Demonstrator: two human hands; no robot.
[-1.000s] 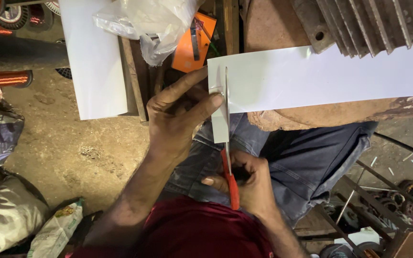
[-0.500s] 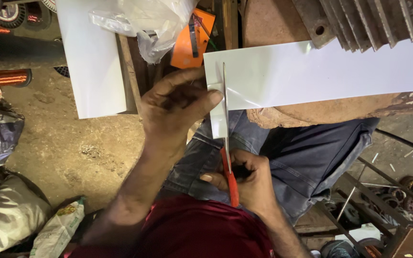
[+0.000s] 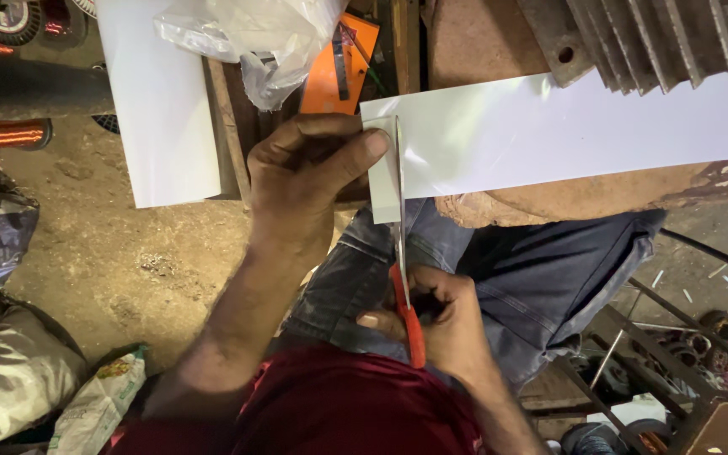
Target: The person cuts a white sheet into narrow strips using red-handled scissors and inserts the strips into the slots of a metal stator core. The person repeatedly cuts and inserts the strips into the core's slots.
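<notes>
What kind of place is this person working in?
Probably a small repair workshop for electric motors. Spools of copper wire lie on the dirt floor, a finned metal motor casing sits ahead, and the person cuts a white sheet with red-handled scissors.

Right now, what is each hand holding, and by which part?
Left hand pinches the long white sheet at its near-cut end strip. Right hand grips the red-handled steel scissors by their handles.
</notes>
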